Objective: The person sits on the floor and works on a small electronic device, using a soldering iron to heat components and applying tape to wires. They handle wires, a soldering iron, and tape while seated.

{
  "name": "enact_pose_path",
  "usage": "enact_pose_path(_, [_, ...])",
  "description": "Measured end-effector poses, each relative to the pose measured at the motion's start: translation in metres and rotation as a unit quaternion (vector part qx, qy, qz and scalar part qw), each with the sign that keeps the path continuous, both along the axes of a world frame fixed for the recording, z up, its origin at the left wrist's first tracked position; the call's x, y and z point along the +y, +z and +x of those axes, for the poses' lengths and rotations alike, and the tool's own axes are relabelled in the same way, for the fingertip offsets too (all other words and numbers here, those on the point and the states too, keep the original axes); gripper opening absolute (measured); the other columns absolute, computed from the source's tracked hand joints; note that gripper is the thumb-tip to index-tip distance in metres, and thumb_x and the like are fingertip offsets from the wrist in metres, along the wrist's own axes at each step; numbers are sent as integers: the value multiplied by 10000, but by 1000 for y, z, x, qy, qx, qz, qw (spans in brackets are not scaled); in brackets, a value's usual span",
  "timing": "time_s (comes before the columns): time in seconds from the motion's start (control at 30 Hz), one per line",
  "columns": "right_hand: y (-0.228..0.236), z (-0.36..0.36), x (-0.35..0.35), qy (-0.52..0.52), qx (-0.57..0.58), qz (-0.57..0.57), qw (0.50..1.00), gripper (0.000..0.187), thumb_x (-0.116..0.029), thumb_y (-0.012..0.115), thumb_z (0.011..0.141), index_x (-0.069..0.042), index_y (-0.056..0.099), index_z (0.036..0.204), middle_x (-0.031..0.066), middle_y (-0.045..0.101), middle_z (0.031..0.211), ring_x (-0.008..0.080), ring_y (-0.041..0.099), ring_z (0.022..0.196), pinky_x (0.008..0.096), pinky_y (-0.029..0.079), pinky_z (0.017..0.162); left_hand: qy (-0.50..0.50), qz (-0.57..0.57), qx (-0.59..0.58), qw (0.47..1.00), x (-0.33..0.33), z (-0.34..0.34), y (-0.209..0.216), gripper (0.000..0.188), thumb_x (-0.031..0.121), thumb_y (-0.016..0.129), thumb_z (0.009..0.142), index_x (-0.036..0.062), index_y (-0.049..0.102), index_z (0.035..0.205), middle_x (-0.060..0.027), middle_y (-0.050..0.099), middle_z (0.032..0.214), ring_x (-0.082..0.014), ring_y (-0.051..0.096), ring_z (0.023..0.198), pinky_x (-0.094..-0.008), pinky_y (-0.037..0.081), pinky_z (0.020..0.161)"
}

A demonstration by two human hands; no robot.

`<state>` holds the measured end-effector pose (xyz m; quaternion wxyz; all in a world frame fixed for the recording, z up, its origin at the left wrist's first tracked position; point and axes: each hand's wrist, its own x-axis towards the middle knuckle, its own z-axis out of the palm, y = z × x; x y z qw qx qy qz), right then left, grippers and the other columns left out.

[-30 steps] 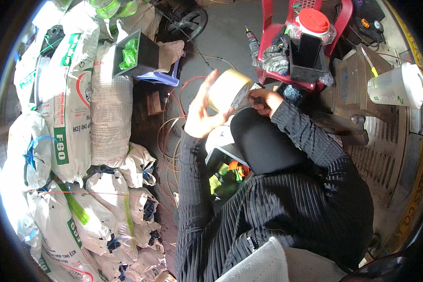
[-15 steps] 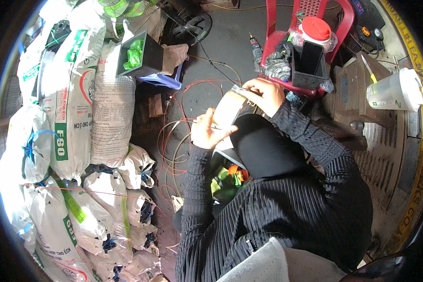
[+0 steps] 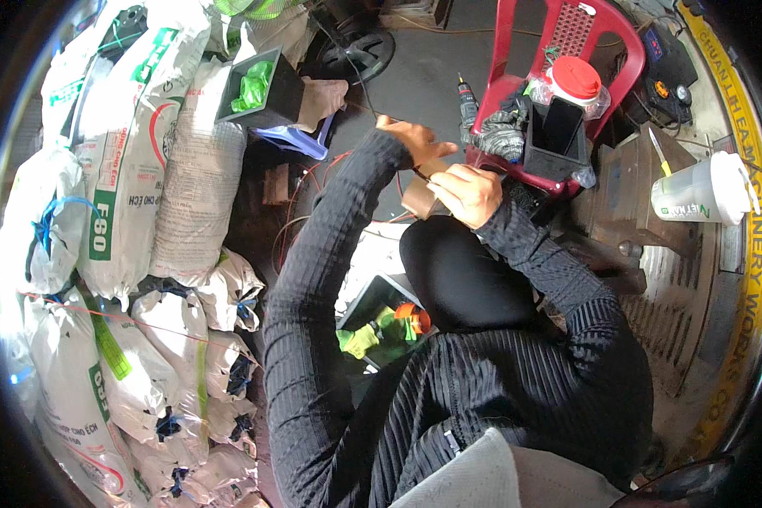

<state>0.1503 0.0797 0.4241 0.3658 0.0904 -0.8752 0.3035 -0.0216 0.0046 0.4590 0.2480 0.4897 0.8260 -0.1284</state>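
Note:
My right hand (image 3: 468, 193) is closed at the edge of a tan, flat, slightly curved piece (image 3: 419, 200), whose kind I cannot make out. My left hand (image 3: 416, 142) is bent over just above it, its fingers pointing toward my right hand. What the left fingers pinch is hidden behind the hand. A narrow dark gap and part of the tan surface show between the two hands. Below them, a smooth black rounded shape (image 3: 470, 275) covers part of the view. Beside it stands a dark bin (image 3: 366, 298) with green and orange pieces (image 3: 411, 318) in it.
White printed sacks (image 3: 127, 169) are stacked on the left. A dark box (image 3: 288, 89) with green pieces sits above a blue stool (image 3: 300, 142). On the right, a red chair (image 3: 618, 63) bears a red-lidded tub (image 3: 576, 78) and a black box (image 3: 559, 161). Red wires lie on the floor.
My left hand has moved up and to the right, from the near edge of the tan piece to above it. My right hand has shifted lower. More of the dark bin shows.

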Motion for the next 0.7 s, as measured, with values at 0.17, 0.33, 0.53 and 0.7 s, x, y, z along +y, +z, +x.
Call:
enact_pose_path(0.17, [-4,8,-11,-19,-16,-32,999,153,-146,684,756,-111,646,900,27,575,777,213,619,662,319,507,580,29,33,-110,993,10,8,-30,662,476,652,738,182,490,1308,-170,604,1164,-332,603,1030,-405,475,902])
enact_pose_path(0.33, [-18,16,-23,-35,-91,-224,970,164,-108,696,775,-65,630,919,76,648,842,192,652,701,298,522,614,245,214,-319,891,-8,15,-13,738,292,695,709,4,418,1330,-190,571,1204,-261,596,1047,-351,470,896])
enact_pose_path(0.53, [-31,19,-19,-39,-166,-483,859,143,-96,679,816,-18,609,913,37,637,763,84,614,641,228,489,527,300,483,-586,577,-27,23,22,717,174,696,761,-68,357,1345,-152,568,1182,-200,563,1053,-299,421,935])
enact_pose_path(0.7, [-34,13,11,72,-311,-657,683,172,-155,583,872,-22,591,980,-6,519,702,53,466,528,194,322,395,263,474,-480,690,-61,52,35,690,152,749,753,-19,413,1331,-95,618,1050,-135,570,974,-256,435,866])
